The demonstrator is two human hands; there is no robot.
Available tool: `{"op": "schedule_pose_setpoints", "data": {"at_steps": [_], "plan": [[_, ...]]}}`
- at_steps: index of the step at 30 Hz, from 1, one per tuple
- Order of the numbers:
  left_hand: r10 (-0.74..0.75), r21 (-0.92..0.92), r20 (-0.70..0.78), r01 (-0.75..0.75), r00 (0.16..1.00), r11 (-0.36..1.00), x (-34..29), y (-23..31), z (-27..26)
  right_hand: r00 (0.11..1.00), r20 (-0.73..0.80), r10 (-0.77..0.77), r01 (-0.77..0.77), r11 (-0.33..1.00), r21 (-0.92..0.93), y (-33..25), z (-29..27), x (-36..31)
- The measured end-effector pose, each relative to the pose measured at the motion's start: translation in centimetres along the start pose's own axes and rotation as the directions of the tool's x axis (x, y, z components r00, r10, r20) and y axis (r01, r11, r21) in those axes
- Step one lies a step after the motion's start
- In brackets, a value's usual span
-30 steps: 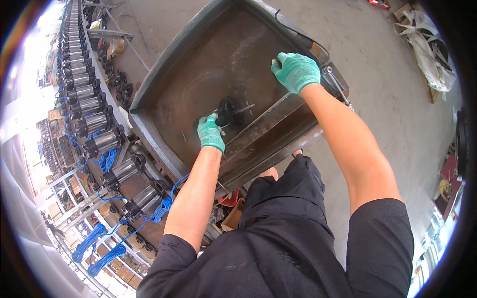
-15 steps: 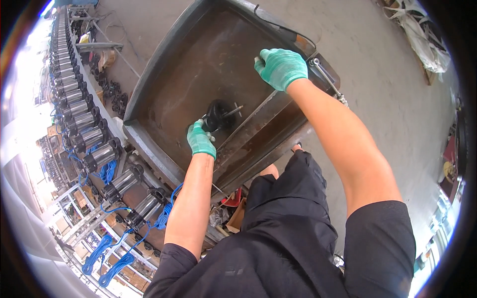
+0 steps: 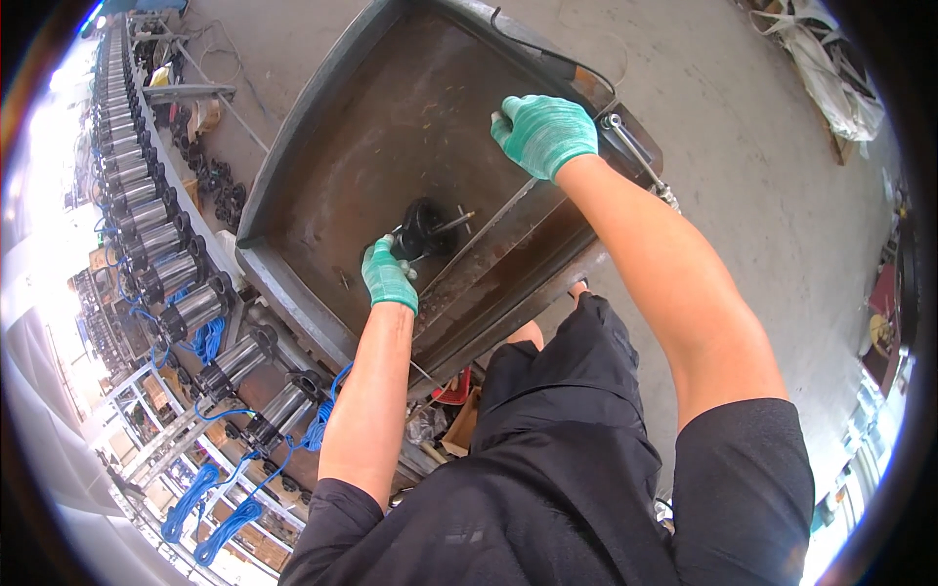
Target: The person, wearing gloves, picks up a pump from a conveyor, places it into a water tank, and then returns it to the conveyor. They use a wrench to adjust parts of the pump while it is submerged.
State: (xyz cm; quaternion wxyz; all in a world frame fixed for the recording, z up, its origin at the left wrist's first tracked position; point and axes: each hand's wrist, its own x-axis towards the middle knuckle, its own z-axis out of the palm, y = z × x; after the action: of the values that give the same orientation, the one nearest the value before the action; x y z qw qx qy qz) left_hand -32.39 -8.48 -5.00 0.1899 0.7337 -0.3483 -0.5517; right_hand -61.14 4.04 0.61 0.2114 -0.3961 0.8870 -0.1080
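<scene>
One black round part point(image 3: 422, 230) with a thin metal pin sticking out, low at centre frame inside a rusty steel tray point(image 3: 322, 166). Gripped at its lower edge by the left hand point(image 3: 389, 276), gloved fingers closed on it, likely to keep it from rolling on the sloped floor. Right hand point(image 3: 543, 132), upper centre, pressed flat near the tray's far rim, fingers curled, holding nothing, seemingly bracing. Further left, a long row of grey cylinders point(image 3: 166, 264) with blue cables point(image 3: 210, 337).
</scene>
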Motion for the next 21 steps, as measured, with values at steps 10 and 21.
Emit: {"op": "schedule_pose_setpoints", "data": {"at_steps": [10,21], "plan": [[-0.006,-0.024,0.019,0.006,1.000,1.000,-0.14,-0.14,-0.01,1.000,-0.010,0.004,-0.005,1.000,-0.009,-0.05,0.01,-0.07],[0.025,-0.073,-0.006,-0.025,1.000,0.997,-0.76,0.56,-0.36,1.000,-0.005,-0.001,0.001,1.000,-0.013,-0.34,-0.16,0.08]]}}
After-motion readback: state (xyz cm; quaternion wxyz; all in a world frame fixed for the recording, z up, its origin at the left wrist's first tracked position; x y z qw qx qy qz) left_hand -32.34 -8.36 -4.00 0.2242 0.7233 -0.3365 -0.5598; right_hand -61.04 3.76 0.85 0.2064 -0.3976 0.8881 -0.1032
